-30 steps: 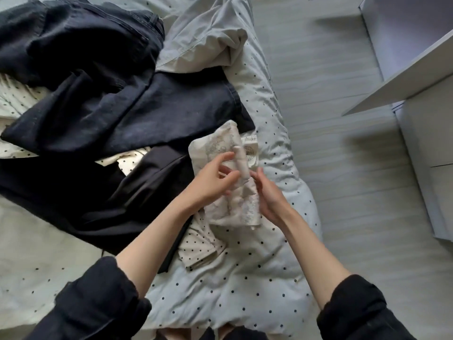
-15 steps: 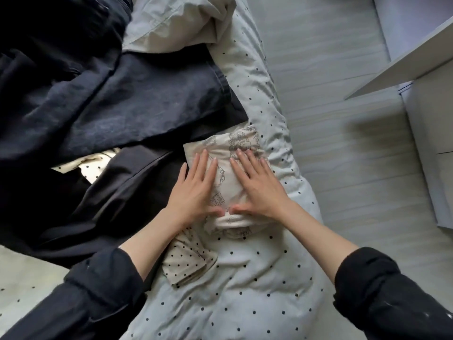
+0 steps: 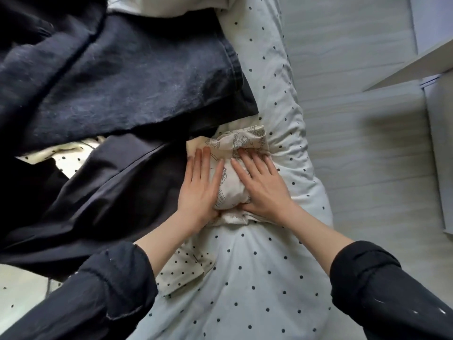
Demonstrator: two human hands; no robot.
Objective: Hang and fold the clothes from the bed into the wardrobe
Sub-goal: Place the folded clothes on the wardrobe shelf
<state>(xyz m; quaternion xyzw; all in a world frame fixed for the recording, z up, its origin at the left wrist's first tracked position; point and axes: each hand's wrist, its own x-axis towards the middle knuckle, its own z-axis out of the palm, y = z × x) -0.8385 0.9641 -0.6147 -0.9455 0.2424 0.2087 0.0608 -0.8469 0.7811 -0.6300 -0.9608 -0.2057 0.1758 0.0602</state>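
Note:
A small cream garment (image 3: 241,146) with a line-drawn print lies folded near the right edge of the bed. My left hand (image 3: 199,190) presses flat on its left side, fingers straight. On its right side my right hand (image 3: 261,186) presses down with straight fingers too. Dark jeans (image 3: 127,89) and a black garment (image 3: 103,192) lie spread to the left. A cream dotted piece (image 3: 183,268) pokes out under my left forearm.
The bed has a pale dotted cover (image 3: 257,290) that bulges at its right edge. Grey plank floor (image 3: 362,155) runs along the right. An open white wardrobe door (image 3: 411,67) and white cabinet front (image 3: 441,143) stand at far right.
A second ago both hands held the cream garment up by pinched fingers. It now lies on the bed and both palms press it flat; the view has moved closer.

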